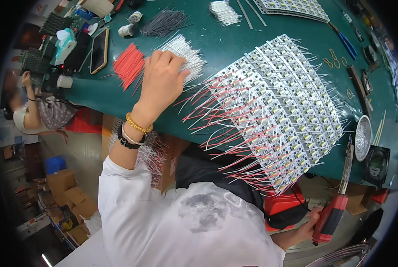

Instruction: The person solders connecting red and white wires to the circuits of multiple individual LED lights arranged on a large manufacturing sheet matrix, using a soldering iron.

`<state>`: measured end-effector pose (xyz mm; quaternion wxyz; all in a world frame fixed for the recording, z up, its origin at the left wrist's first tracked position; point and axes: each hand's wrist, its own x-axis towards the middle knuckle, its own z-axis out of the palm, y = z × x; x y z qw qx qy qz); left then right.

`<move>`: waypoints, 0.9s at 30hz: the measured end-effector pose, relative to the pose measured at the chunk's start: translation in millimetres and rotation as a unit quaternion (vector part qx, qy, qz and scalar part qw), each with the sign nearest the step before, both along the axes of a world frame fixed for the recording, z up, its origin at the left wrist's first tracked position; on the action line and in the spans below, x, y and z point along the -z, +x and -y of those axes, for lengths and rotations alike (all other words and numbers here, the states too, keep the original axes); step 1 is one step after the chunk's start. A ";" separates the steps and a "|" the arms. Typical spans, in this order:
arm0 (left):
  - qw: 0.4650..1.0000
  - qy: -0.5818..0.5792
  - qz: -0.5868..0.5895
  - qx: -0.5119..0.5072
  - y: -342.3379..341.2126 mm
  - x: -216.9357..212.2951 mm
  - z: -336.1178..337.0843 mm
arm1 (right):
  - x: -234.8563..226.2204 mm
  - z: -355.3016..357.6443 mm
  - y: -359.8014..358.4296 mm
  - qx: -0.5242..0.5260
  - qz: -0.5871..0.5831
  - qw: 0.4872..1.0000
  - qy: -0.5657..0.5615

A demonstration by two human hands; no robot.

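My left hand (163, 75) is over the near-left part of a pile of cut white wires (187, 55), fingers curled down and pressed together, their tips hidden. Just left of it lies a bundle of cut red wires (129, 66). In my right hand (306, 228), low at the right, is a red and black soldering gun (330, 218); its metal barrel points up to a thin tip beside the table edge. Between my hands lies a large panel of small white circuit boards (274, 109) with yellowish components. Red and white wires stick out from its left side, white ones from its right.
Behind are a dark wire bundle (165, 23), another white wire bundle (224, 12) and more boards (297, 8). A phone (99, 51) lies at left. On the right are pliers (345, 42), a pale oval dish (363, 138) and a dark device (377, 165). Another person (45, 109) sits far left.
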<state>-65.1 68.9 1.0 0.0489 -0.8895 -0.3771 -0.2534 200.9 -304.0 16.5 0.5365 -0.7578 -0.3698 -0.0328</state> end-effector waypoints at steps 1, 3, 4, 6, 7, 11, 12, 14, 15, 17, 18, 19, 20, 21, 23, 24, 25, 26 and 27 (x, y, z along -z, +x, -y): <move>1.000 -0.009 -0.019 -0.004 -0.6 0.9 -1.6 | 7.7 17.8 17.9 -0.025 0.027 0.999 -0.009; 0.999 -0.021 -0.033 -0.005 0.8 2.3 -5.2 | 0.6 20.1 27.9 -0.048 0.059 0.997 -0.023; 0.999 -0.020 -0.034 0.000 1.7 2.6 -7.2 | -5.9 22.6 31.9 -0.046 0.096 0.993 -0.044; 0.999 -0.021 -0.033 0.004 -0.6 0.9 -11.8 | -21.3 14.0 34.2 -0.047 0.135 0.988 -0.066; 0.998 -0.055 -0.010 0.009 -3.6 -0.2 -15.4 | -28.9 8.6 35.1 -0.023 0.173 0.983 -0.064; 0.995 -0.090 0.044 -0.014 -13.5 -13.3 -23.6 | -69.8 -38.4 24.9 -0.021 0.221 0.975 -0.026; 0.995 -0.092 0.047 -0.009 -12.3 -15.4 -25.8 | -76.8 -49.9 19.3 -0.025 0.226 0.974 -0.007; 0.990 -0.125 0.067 0.006 -11.4 -18.7 -29.4 | -80.5 -67.3 12.0 -0.027 0.219 0.975 0.014; 0.990 -0.127 0.068 0.007 -10.9 -20.0 -29.8 | -81.4 -73.3 10.1 -0.037 0.177 0.983 0.028; 0.984 -0.146 0.095 0.043 -9.5 -23.0 -28.8 | -80.3 -77.5 12.3 -0.048 0.135 0.989 0.040; 0.983 -0.148 0.095 0.043 -9.3 -24.8 -28.2 | -75.9 -76.6 18.9 -0.083 0.106 0.990 0.048; 0.979 -0.169 0.113 0.027 -9.0 -26.5 -27.6 | -73.8 -76.3 24.9 -0.117 0.076 0.989 0.057; 0.973 -0.191 0.131 0.013 -7.2 -25.8 -26.4 | -73.4 -76.8 30.0 -0.115 0.075 0.989 0.052; 0.972 -0.196 0.130 0.014 -5.4 -25.9 -25.2 | -73.7 -79.5 35.1 -0.207 0.022 0.978 0.023; 0.926 -0.318 0.201 0.023 1.7 -27.0 -24.2 | -80.2 -96.0 40.2 -0.353 -0.080 0.932 -0.029; 0.925 -0.322 0.199 0.026 8.2 -26.2 -22.5 | -74.3 -107.6 33.8 -0.350 -0.081 0.933 -0.032; 0.932 -0.305 0.192 0.036 15.5 -25.2 -20.7 | -65.2 -119.3 20.0 -0.311 -0.090 0.946 0.004; 0.939 -0.287 0.186 0.042 17.6 -24.4 -20.9 | -58.0 -126.7 12.3 -0.276 -0.097 0.955 0.040; 0.938 -0.289 0.186 0.040 18.0 -22.0 -21.6 | -52.9 -125.6 13.8 -0.259 -0.094 0.961 0.010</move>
